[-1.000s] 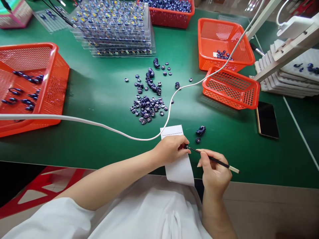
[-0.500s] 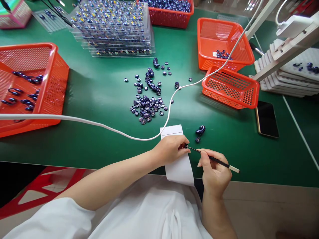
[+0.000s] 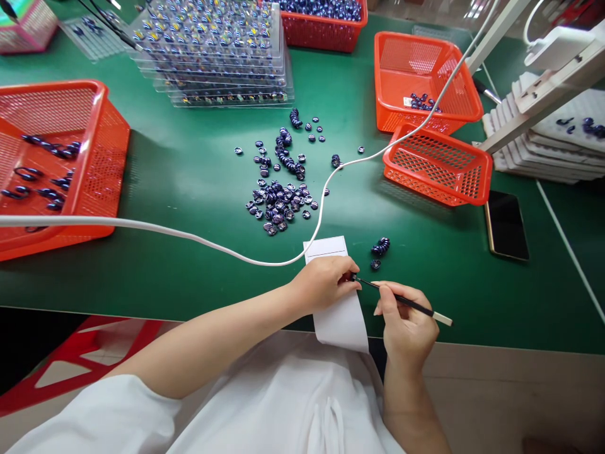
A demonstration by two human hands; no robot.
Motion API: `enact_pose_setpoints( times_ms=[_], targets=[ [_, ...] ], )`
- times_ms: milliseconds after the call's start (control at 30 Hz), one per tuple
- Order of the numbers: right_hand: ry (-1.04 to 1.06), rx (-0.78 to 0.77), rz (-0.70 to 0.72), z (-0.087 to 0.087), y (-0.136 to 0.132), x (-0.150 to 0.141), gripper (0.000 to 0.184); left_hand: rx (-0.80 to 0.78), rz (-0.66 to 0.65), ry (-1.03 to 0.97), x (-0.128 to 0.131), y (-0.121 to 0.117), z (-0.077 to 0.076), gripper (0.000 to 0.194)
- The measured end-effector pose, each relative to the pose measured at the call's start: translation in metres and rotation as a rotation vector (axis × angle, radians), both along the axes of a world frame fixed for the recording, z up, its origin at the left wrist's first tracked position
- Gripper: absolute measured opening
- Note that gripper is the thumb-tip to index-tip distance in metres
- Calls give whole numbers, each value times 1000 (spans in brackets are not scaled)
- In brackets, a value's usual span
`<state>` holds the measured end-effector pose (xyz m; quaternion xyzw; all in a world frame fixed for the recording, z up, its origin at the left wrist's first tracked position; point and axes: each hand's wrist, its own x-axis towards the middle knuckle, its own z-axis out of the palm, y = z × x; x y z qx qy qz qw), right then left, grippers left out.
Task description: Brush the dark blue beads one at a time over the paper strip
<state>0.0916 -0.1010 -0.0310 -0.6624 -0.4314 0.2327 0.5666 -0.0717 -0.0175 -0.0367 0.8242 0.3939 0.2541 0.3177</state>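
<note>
My left hand (image 3: pixel 324 282) is closed, pinching a small dark bead (image 3: pixel 353 277) between thumb and forefinger; the fingers cover most of it. My right hand (image 3: pixel 410 328) is closed in a pen grip around a thin brush (image 3: pixel 418 307) with a black handle and a pale end. The tip of the brush meets the bead. Beneath my left hand lies a white paper strip (image 3: pixel 341 326), hanging over the table edge. To its right are a short stacked row of dark shiny beads (image 3: pixel 380 246) and a single bead (image 3: pixel 375 265).
Loose dark beads (image 3: pixel 278 205) lie in a heap mid-table. A white cable (image 3: pixel 246 257) crosses in front of them. Around stand a large orange basket (image 3: pixel 106 164), two smaller orange baskets (image 3: pixel 428 120) (image 3: pixel 439 189), stacked clear trays (image 3: pixel 227 98) and a phone (image 3: pixel 508 226).
The brush and my right hand have shifted very slightly to the left. My left hand keeps its pinch on the bead in the same spot.
</note>
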Motion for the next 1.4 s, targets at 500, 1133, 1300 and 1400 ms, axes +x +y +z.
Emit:
enact_pose_setpoints(
  times_ms=[500,1133,1300,1400],
  targets=[
    [-79,97,164,-8,-4,4,6,-32,22,-4,0,0,-1,20],
    [-93,7,138,-7,-3,6,10,-51,27,-17,1,-1,1,14],
    [-109,-1,130,-8,-1,7,10,-53,45,-31,1,-2,-1,15],
    [-84,-13,121,-8,-1,7,12,-57,45,-25,2,-1,-1,14]
  ],
)
